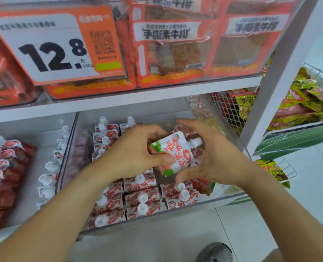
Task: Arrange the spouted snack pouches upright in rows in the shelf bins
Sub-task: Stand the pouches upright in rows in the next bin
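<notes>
Gripping one pouch between them at frame centre, the left hand and right hand curl round its sides, spout tilted right, above the clear bin where more pouches stand in rows.

I see from one head camera, looking forward and down, very near the clear shelf bin (no second view).
</notes>
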`<state>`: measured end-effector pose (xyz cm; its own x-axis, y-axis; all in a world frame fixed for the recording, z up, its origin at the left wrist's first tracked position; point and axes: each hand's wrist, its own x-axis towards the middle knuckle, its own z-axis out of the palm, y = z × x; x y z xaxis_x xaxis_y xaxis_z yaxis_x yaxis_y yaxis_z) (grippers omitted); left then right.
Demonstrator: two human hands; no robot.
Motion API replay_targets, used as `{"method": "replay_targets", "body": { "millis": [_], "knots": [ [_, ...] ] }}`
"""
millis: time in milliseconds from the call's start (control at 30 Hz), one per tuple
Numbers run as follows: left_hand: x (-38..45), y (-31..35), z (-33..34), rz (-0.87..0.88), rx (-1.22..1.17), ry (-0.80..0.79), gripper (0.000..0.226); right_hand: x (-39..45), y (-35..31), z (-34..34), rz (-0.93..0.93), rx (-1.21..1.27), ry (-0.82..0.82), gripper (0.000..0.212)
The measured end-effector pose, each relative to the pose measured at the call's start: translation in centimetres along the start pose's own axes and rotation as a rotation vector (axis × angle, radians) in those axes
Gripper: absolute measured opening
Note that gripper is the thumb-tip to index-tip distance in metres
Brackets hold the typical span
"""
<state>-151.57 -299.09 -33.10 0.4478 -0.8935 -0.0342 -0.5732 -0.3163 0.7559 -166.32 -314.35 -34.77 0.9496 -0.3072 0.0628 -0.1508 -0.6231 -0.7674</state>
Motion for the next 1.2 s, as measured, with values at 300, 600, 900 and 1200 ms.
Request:
{"method": "replay_targets", "body": {
  "millis": [300,600,900,1200],
  "knots": [
    [0.1,-0.5,-0.7,0.071,-0.001,0.004,0.046,-1.8,0.5,-0.5,0.039,0.058,0.206,0.029],
    [5.4,0.2,1.8,0.111,0.760,-0.242,0.063,-3.5,0.9,-0.1,0.070,-0.222,0.173,0.026],
    [7.0,-1.6,2.5,0.076,0.742,-0.215,0.060,-2.9,0.8,0.4,0.149,-0.225,-0.041,0.029],
    [5.1,-1.9,0.7,0.094,0.551,0.071,0.051,0.2,1.6,1.0,0.288,-0.326,0.088,0.015]
  ]
}}
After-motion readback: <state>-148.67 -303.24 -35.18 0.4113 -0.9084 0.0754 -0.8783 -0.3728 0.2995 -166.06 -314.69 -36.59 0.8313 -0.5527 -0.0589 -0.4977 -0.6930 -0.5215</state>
